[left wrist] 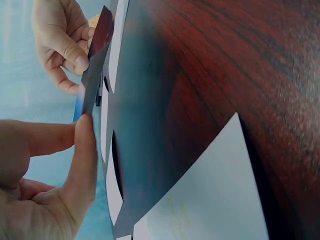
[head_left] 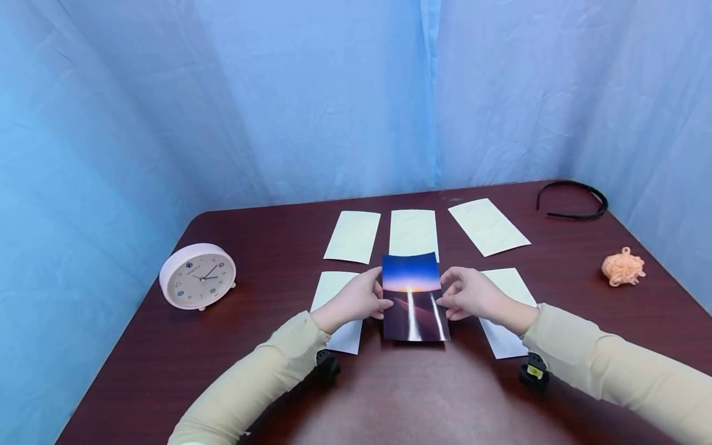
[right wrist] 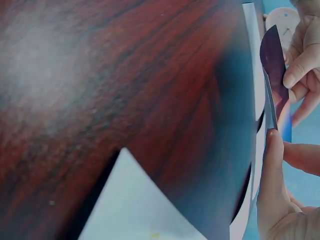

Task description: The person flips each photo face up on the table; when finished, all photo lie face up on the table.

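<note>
A glossy photo print (head_left: 410,296) with a blue sky, an orange horizon and a dark lower half is held above the table, picture side up. My left hand (head_left: 358,296) pinches its left edge between thumb and fingers. On the opposite edge, my right hand (head_left: 470,292) pinches it the same way. In the left wrist view the print (left wrist: 95,70) looks slightly bent. Below the hands lie white sheets: a left one (head_left: 346,337) partly under my left forearm, and a right one (head_left: 500,340) partly under my right wrist.
Along the back lie three more white sheets: left (head_left: 353,237), middle (head_left: 413,230), partly covered by the print, and right (head_left: 489,227). A round white clock (head_left: 198,277) stands at the left. A black headband (head_left: 578,216) and a peach yarn bundle (head_left: 623,268) lie at the right.
</note>
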Tool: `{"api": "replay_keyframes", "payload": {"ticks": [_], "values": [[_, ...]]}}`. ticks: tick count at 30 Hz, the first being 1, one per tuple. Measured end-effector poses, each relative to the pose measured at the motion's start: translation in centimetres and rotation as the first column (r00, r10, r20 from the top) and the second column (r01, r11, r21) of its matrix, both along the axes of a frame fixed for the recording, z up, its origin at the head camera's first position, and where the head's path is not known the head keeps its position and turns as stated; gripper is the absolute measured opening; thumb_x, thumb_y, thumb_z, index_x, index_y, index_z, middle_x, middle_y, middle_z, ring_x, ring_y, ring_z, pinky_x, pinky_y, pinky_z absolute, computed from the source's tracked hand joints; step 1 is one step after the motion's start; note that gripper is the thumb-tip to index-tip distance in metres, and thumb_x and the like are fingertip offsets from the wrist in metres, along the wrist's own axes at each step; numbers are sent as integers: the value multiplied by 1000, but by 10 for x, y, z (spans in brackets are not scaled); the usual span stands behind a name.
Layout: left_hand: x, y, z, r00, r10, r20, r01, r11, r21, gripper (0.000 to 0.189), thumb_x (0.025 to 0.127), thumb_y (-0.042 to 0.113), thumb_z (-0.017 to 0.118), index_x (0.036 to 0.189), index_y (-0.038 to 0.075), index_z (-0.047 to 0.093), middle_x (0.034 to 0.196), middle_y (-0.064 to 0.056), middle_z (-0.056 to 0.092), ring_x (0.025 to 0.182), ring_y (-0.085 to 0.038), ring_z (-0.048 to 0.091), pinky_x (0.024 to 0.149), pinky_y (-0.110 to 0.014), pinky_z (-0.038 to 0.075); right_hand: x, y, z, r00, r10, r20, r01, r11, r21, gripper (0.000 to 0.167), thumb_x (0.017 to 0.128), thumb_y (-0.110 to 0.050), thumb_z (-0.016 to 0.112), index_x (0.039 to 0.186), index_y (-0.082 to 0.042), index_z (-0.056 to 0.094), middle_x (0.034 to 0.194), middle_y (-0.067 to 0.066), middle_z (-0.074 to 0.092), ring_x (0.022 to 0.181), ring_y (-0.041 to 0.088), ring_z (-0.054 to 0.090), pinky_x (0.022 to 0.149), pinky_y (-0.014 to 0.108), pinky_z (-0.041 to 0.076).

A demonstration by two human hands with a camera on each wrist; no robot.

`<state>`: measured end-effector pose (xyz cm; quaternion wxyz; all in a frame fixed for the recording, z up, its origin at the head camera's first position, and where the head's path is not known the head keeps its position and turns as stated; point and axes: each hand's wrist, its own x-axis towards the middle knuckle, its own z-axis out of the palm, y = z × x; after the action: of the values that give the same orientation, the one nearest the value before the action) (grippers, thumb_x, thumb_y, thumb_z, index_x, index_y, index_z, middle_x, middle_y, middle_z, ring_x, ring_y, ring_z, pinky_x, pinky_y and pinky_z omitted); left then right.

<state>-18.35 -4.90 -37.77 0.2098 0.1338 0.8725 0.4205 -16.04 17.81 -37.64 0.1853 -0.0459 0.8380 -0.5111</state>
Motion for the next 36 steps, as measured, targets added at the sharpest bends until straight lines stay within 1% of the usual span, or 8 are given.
{"api": "replay_keyframes", "payload": {"ticks": [3, 12, 15, 22, 28, 36], "values": [[-2, 2, -3, 999, -22, 38, 23, 1000, -7, 83, 83, -2, 68, 148, -6, 17, 78, -7, 55, 55, -12, 62, 57, -26, 56, 0, 1, -3, 1000, -3, 13, 3, 1000, 26, 34, 83, 3, 65, 111, 10, 46, 75, 11, 62, 54, 13, 61, 58, 32, 57], [-6, 7, -10, 996, -63, 71, 67, 996, -56, 89, 81, -4, 70, 149, -5, 13, 68, -5, 57, 54, -13, 61, 57, -25, 56, -2, 6, -16, 999, -11, 50, 8, 999, 45, 37, 82, 5, 65, 112, 11, 45, 76, 12, 62, 56, 12, 61, 58, 32, 57], [-7, 9, -12, 994, -74, 78, 80, 994, -79, 90, 81, -3, 70, 149, -5, 11, 66, -4, 57, 54, -14, 62, 57, -25, 55, -2, 6, -18, 999, -12, 48, 10, 999, 49, 38, 81, 5, 65, 112, 12, 45, 76, 12, 62, 56, 12, 61, 57, 32, 57], [-6, 11, -16, 994, -67, 91, 78, 990, -118, 90, 81, -2, 71, 149, -5, 12, 65, -3, 59, 53, -13, 62, 56, -24, 55, -1, 6, -23, 999, -9, 30, 6, 996, 85, 36, 81, 5, 66, 111, 11, 46, 77, 14, 63, 55, 12, 61, 56, 32, 57], [-5, 11, -18, 993, -52, 104, 66, 988, -139, 90, 81, 0, 72, 149, -5, 13, 66, -4, 63, 51, -12, 61, 55, -24, 54, 0, 6, -27, 1000, -11, 19, 9, 994, 111, 38, 80, 3, 68, 111, 10, 48, 74, 12, 62, 55, 12, 61, 56, 31, 57], [-5, 10, -19, 995, -49, 87, 62, 986, -155, 90, 80, 1, 73, 149, -5, 15, 63, -5, 63, 50, -12, 60, 54, -23, 54, -2, 5, -29, 1000, -15, -3, 15, 994, 105, 38, 79, 4, 70, 110, 11, 48, 73, 12, 62, 53, 11, 61, 56, 31, 57]]}}
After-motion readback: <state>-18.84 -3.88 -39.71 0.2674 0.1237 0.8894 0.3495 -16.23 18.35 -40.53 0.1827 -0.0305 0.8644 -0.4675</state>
